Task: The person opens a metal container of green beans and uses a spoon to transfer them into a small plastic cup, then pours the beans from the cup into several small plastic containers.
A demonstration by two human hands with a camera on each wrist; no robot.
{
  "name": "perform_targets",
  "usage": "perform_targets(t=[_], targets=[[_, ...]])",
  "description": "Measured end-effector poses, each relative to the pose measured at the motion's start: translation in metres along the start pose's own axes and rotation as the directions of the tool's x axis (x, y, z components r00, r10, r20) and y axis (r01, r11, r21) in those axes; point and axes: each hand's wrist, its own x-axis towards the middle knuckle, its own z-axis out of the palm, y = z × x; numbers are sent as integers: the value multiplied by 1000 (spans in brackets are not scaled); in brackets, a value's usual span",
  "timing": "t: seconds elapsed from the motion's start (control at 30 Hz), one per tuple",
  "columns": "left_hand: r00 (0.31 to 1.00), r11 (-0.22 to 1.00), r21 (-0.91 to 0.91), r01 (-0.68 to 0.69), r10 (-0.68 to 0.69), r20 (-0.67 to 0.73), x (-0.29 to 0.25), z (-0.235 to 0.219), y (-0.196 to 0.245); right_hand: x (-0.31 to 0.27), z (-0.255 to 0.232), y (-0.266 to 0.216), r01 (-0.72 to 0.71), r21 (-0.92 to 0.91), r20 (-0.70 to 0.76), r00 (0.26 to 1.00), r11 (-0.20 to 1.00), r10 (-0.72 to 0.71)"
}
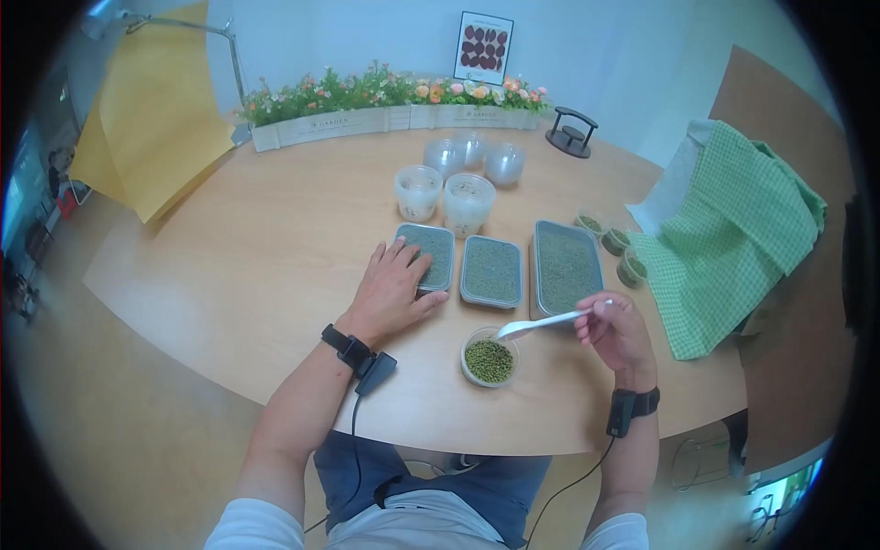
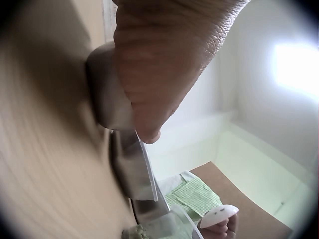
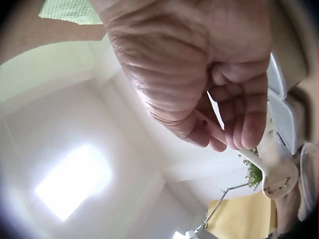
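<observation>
My left hand [image 1: 392, 289] rests on the leftmost of three rectangular tubs, its fingers spread over the top of the tub [image 1: 442, 240]. The middle tub [image 1: 491, 272] and a longer tub [image 1: 566, 266] stand to its right, all showing grey-green contents. In my right hand [image 1: 618, 335] a white spoon [image 1: 543, 323] is gripped by the handle, its bowl pointing left. That bowl overlaps the far rim of a round clear cup [image 1: 496, 385] of green beans [image 1: 488, 360]. In the right wrist view, small dark specks show on the spoon [image 3: 281, 185].
Behind the tubs stand several clear plastic cups [image 1: 419, 194]. Small cups [image 1: 632, 269] with green contents sit beside the long tub, near a green checked cloth [image 1: 733, 238]. Flower boxes [image 1: 330, 126] and a dark stand [image 1: 570, 134] line the back of the table.
</observation>
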Motion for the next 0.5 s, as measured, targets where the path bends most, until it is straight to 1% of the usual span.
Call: perform_targets(t=[0.03,0.07,0.1,0.13,0.17,0.2,0.27,0.3,0.37,0.4,0.47,0.5], targets=[[1000,1000,-7,-10,10,-19,1,2,-2,6,-4,-1,14,54,1,1000,998,-14],[999,1000,-13,-22,21,-38,2,4,-3,11,-9,2,40,83,-44,998,996,-36],[999,1000,6,-28,29,-35,1,6,-2,14,-16,9,51,100,-41,998,994,-47],[991,1000,-1,-28,28,-132,1,8,-2,18,-24,17,50,266,-56,998,963,-37],[973,999,-2,-33,32,-229,2,7,-2,21,-30,23,53,428,-66,997,902,-27],[973,999,27,-44,49,-225,5,4,-3,21,-35,28,68,450,-61,997,890,-45],[969,976,-208,-62,9,-248,12,-1,0,18,-44,38,96,583,-96,994,807,-49],[971,979,-191,-72,24,-239,18,-3,3,16,-49,41,107,599,-100,993,794,-58],[972,967,-240,-86,29,-232,35,-4,12,10,-57,38,121,585,-109,992,802,-70],[973,968,-233,-89,35,-229,46,-4,17,10,-59,36,125,591,-111,991,797,-73],[999,875,-484,-23,10,-31,77,-4,30,9,-58,34,137,595,-97,990,792,-98],[999,878,-479,-28,17,-29,92,-2,37,9,-57,34,143,600,-100,990,787,-104]])
